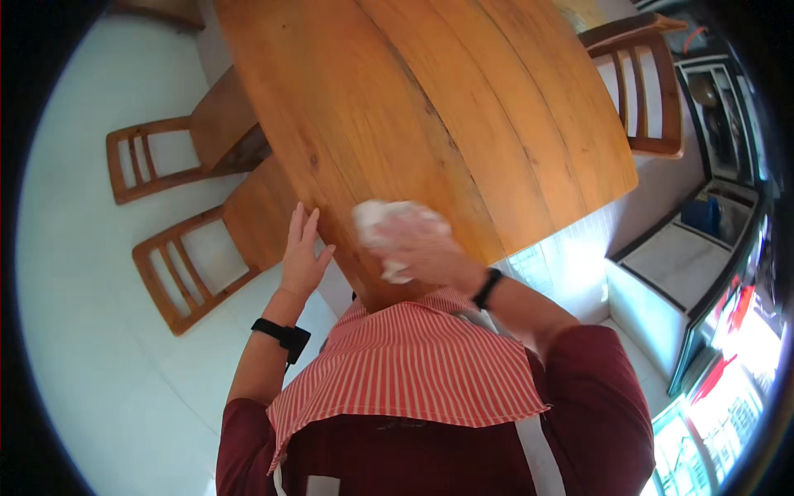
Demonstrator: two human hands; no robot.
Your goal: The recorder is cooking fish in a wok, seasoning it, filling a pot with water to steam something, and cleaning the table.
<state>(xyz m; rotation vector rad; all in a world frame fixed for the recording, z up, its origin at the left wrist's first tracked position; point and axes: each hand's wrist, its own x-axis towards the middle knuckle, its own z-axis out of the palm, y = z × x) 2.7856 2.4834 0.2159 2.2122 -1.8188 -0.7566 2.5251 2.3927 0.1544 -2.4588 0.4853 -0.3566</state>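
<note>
A crumpled white cloth (pixel 397 217) lies against the top of the wooden table (pixel 384 124), close to its near end. Over it is my right hand (pixel 422 242), blurred, with the fingers pressing the cloth to the wood. My left hand (pixel 304 251) is at the table's left edge, its fingers apart and nothing in it. Its fingertips look close to the edge, but whether they touch the wood I cannot tell. The underside of the cloth and part of my right fingers are hidden.
Two wooden chairs (pixel 186 266) stand along the table's left side, and another wooden chair (pixel 657 93) is at the far right. A white-topped cabinet (pixel 676 263) with a dark frame is to the right, with a blue object (pixel 701 215) on it. A striped apron (pixel 409 366) covers my front.
</note>
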